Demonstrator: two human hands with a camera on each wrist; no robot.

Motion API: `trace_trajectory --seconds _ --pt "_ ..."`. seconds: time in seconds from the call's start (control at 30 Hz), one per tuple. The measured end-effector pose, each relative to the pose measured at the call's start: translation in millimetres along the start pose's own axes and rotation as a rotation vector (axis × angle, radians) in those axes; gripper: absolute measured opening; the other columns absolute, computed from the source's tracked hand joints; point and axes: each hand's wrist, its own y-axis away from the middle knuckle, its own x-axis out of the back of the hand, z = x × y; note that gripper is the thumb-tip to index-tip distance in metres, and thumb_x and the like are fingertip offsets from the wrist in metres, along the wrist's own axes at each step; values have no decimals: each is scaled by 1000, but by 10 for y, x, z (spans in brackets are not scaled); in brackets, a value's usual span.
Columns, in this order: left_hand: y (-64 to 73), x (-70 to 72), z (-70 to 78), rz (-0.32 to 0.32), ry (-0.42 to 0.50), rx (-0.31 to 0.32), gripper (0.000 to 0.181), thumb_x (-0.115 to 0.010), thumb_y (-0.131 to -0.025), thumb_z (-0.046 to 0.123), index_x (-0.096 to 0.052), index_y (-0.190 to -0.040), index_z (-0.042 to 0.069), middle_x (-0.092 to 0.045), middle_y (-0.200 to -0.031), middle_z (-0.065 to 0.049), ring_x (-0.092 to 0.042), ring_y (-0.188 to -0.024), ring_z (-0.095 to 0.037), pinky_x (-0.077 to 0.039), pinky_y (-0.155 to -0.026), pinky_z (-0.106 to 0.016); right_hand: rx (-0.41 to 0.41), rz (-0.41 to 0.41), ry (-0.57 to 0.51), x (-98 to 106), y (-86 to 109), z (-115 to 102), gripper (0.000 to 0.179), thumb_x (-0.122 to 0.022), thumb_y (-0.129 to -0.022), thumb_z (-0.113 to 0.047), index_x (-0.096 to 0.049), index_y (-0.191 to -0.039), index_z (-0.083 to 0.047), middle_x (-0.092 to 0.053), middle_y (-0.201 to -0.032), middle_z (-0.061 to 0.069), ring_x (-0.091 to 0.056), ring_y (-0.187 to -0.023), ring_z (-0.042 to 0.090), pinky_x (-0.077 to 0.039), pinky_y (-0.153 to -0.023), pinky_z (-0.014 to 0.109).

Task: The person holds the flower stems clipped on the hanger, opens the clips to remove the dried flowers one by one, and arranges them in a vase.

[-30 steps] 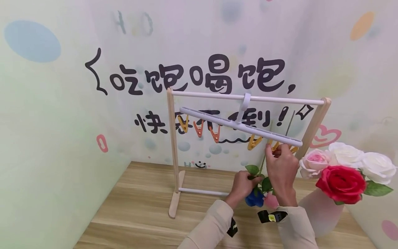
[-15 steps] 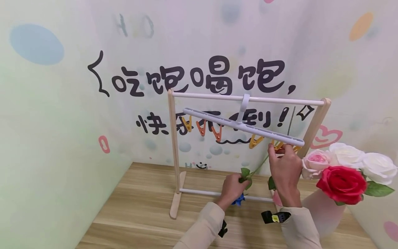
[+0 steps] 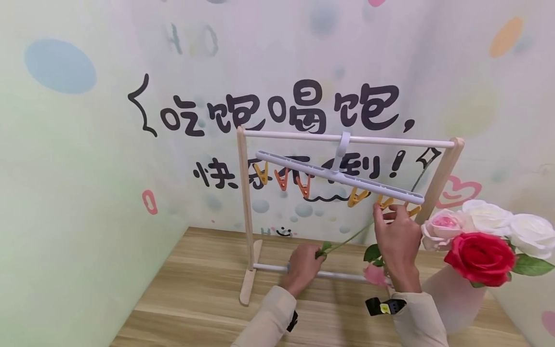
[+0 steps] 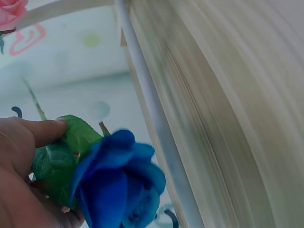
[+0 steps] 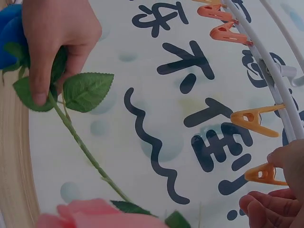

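A pale vase (image 3: pixel 455 303) stands on the right part of the table (image 3: pixel 204 294), its mouth hidden by blooms. It holds a red rose (image 3: pixel 480 259) in front, a pale pink rose (image 3: pixel 442 229) to its left, and two white roses (image 3: pixel 532 235) behind, with green leaves among them.

The blue rose (image 4: pixel 118 185) is out of the vase, in the left hand (image 3: pixel 303 267), low inside the wooden rack (image 3: pixel 245 207) and near its lower bar (image 3: pixel 340 275). The thumb and fingers pinch the stem and leaves just beside the bloom; from there the green stem slants up toward the right hand (image 3: pixel 396 238). That hand's thumb and fingers pinch a yellow clip (image 3: pixel 385 202) on the white hanger (image 3: pixel 299 166). Whether the stem's end sits in that clip, I cannot tell.

The hanger hangs tilted from the rack's top rail, its right end lower. Left of the pinched clip are another yellow clip, two orange clips (image 3: pixel 281 180) and a further yellow one; one more yellow clip is at the right end. A pink rose (image 3: pixel 375 273) hangs head down beside the right wrist, leaves above its bloom.
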Motion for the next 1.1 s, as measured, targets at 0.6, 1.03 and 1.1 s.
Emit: trace_trajectory --seconds 0.6,1.03,1.1 --pt "163 130 -259 76 -501 -121 10 -77 -82 11 -71 -80 19 -64 -96 -2 -58 -98 -22 -43 -83 -39 575 -275 107 -370 621 -88 22 -77 -81 -10 -72 -101 -2 -70 -99 15 -65 -90 34 -56 -64 44" --pt "172 307 -219 41 -482 -250 19 -72 -89 6 -76 -95 23 -56 -134 -5 -42 -138 -27 -36 -112 -51 551 -635 198 -747 1003 95 19 -81 -78 -7 -68 -91 -6 -61 -82 6 -62 -72 23 -52 -58 37" --pt "167 327 -210 58 -482 -295 18 -72 -89 7 -76 -94 24 -56 -135 -5 -42 -138 -27 -36 -112 -51 533 -650 175 -768 1012 107 15 -80 -78 -6 -67 -84 -8 -59 -75 2 -60 -65 19 -49 -56 35"
